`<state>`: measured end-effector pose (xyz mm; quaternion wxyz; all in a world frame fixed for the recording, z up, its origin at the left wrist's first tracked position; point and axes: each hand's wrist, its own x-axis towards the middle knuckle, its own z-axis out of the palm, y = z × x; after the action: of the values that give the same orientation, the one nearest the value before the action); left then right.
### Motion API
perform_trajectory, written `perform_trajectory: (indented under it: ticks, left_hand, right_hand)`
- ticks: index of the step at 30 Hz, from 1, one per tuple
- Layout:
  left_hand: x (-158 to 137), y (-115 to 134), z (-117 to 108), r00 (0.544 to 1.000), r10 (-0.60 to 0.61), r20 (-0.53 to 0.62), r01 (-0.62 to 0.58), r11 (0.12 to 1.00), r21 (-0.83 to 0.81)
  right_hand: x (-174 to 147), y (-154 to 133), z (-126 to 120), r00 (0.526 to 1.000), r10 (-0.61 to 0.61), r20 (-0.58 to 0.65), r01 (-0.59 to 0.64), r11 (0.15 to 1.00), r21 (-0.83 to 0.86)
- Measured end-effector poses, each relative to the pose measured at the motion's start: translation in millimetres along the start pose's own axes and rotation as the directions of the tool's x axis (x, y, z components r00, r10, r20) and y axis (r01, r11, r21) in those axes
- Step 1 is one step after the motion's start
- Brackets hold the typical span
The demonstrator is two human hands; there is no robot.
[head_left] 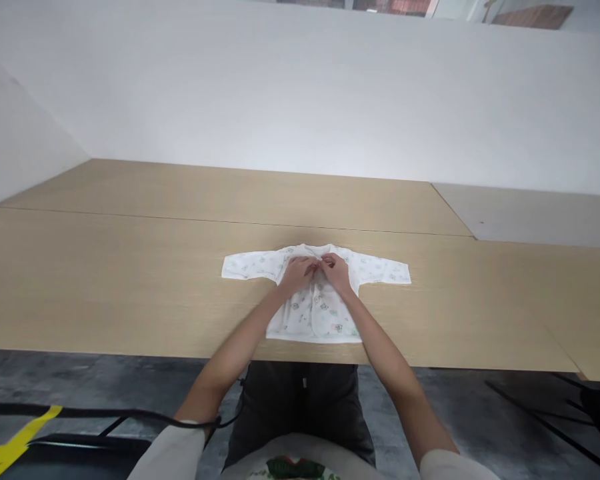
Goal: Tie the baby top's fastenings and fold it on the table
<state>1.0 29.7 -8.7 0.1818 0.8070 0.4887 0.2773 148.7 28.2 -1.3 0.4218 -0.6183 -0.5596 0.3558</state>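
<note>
A small white baby shirt (325,313) with a faint print lies flat on the wooden table, its sleeves spread out to both sides. Near the neckline, my left hand (299,272) pinches the front opening from the left. My right hand (335,269) pinches the same spot from the right, and the fingertips of both hands meet there. Under the fingers the cloth edge is mostly hidden, and any fastener is too small to make out. Below my hands the front seam runs down to the hem.
The light wooden table (130,287) reaches to a white wall (260,93) at the back. A grey panel (540,213) is at the right rear. At lower left are a black cable (105,412), a yellow strap (23,440) and a dark chair (85,457); black legs stand lower right.
</note>
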Motion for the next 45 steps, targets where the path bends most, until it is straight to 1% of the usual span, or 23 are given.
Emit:
perform_trajectory:
  ticks: [3,6,8,10,12,14,17,20,22,25,29,32,37,42,45]
  left_hand:
    - [-5.8,1.6,-4.7,1.0,-0.01,0.022,0.01,1.0,-0.01]
    - [-14.7,2.5,-6.0,1.0,-0.009,0.025,0.008,1.0,0.022]
    - [-20.4,2.5,-4.2,0.999,0.028,0.022,-0.03,0.998,0.056]
    - [-23.8,2.1,-1.4,0.997,0.076,0.009,-0.077,0.993,0.091]
    - [-24.2,1.3,1.2,0.993,0.114,-0.007,-0.112,0.987,0.115]
    - [-22.1,0.1,3.1,0.992,0.124,-0.024,-0.12,0.985,0.126]
    - [-17.4,-3.1,5.3,0.994,0.103,-0.038,-0.097,0.987,0.129]
    - [-14.5,-6.1,7.9,0.993,0.115,-0.04,-0.109,0.985,0.132]
    - [-14.0,-7.1,9.6,0.99,0.126,-0.055,-0.118,0.984,0.135]
    - [-14.4,-6.6,10.7,0.989,0.126,-0.082,-0.116,0.986,0.118]
    - [-14.8,-5.4,9.6,0.985,0.141,-0.096,-0.137,0.989,0.048]
    - [-14.1,-5.8,8.8,0.985,0.137,-0.104,-0.139,0.99,-0.006]
    - [-12.3,-8.3,7.4,0.984,0.157,-0.081,-0.165,0.982,-0.097]
    - [-13.1,-10.5,7.2,0.981,0.18,-0.074,-0.189,0.973,-0.133]
    - [-13.0,-13.0,9.6,0.977,0.197,-0.086,-0.206,0.97,-0.125]
  right_hand:
    - [4.7,6.4,-3.7,0.999,0.046,-0.015,-0.045,0.996,0.075]
    - [2.6,11.0,-11.6,0.996,0.079,-0.046,-0.071,0.986,0.151]
    - [-4.0,12.0,-16.2,0.997,0.067,-0.041,-0.06,0.986,0.153]
    - [-13.0,11.2,-17.9,0.999,0.032,0.005,-0.032,0.994,0.108]
    - [-21.2,9.2,-16.5,0.997,-0.035,0.064,0.034,0.999,0.019]
    - [-26.2,7.1,-13.1,0.984,-0.127,0.126,0.138,0.987,-0.085]
    - [-27.4,5.8,-8.6,0.945,-0.25,0.21,0.291,0.937,-0.195]
    - [-25.4,6.7,-7.3,0.919,-0.314,0.24,0.372,0.891,-0.259]
    - [-23.9,8.1,-8.2,0.921,-0.314,0.231,0.37,0.891,-0.264]
    - [-21.2,10.6,-10.3,0.941,-0.27,0.203,0.313,0.923,-0.222]
    - [-17.7,14.6,-10.7,0.965,-0.214,0.153,0.237,0.96,-0.15]
    - [-17.5,18.0,-8.3,0.978,-0.19,0.091,0.2,0.973,-0.112]
    - [-20.3,23.3,-6.1,0.976,-0.215,0.019,0.216,0.975,-0.06]
    - [-21.9,28.3,-6.0,0.976,-0.216,0.029,0.215,0.976,0.033]
    - [-22.8,29.9,-3.7,0.966,-0.258,0.029,0.256,0.966,0.045]
